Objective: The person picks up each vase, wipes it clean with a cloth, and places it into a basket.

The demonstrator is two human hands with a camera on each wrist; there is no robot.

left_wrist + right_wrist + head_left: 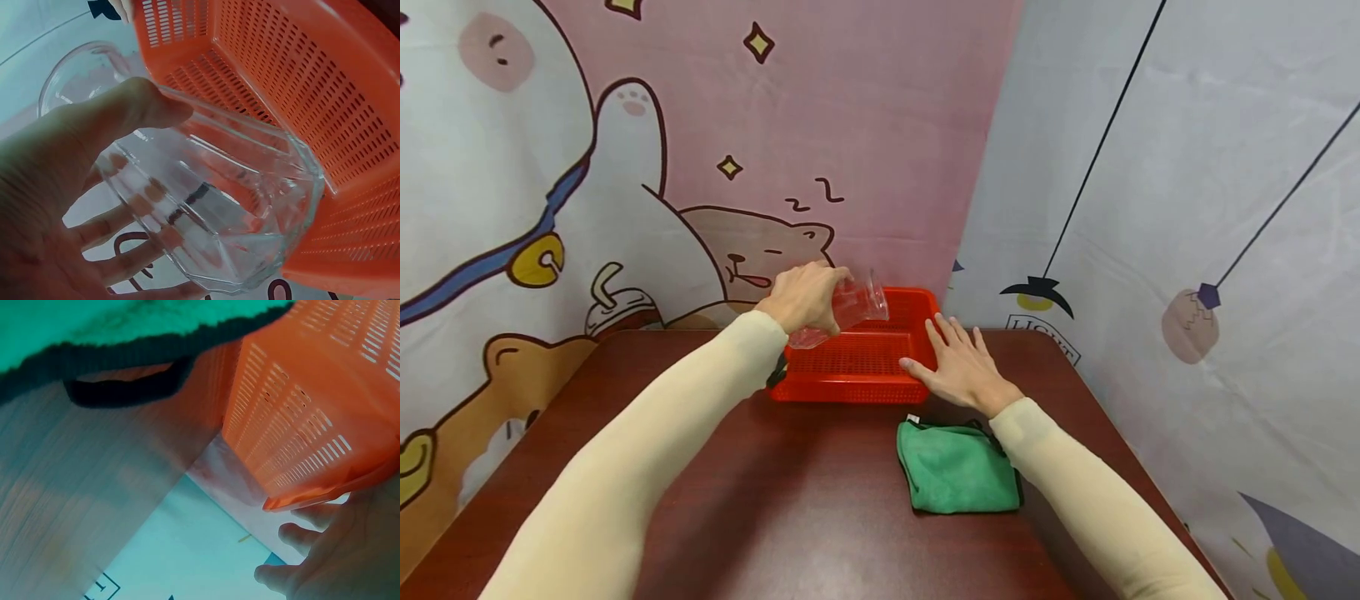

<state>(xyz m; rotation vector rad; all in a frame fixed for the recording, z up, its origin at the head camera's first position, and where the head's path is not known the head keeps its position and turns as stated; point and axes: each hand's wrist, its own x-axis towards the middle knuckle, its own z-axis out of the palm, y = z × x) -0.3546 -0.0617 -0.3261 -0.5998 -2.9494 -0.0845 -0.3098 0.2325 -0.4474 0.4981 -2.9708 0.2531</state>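
Note:
A clear glass pitcher-like vessel [250, 187], tilted on its side, is in my left hand [805, 296], whose thumb and fingers wrap round its body. It hangs over the red perforated plastic basket [850, 389], its open rim toward the right and its faceted base toward the lower left in the head view. My right hand [962, 367] is at the basket's right side, fingers spread and fairly straight, the fingertips close to the rim. Below that hand a folded green cloth [958, 471] with dark edging lies on the table.
The dark red-brown table [775, 517] runs back to a wall hanging [880, 125] with cartoon animals. On the right a pale hanging [1240, 208] with drawn lamps borders the table. A dark loop [128, 390] sticks out from the cloth's edge.

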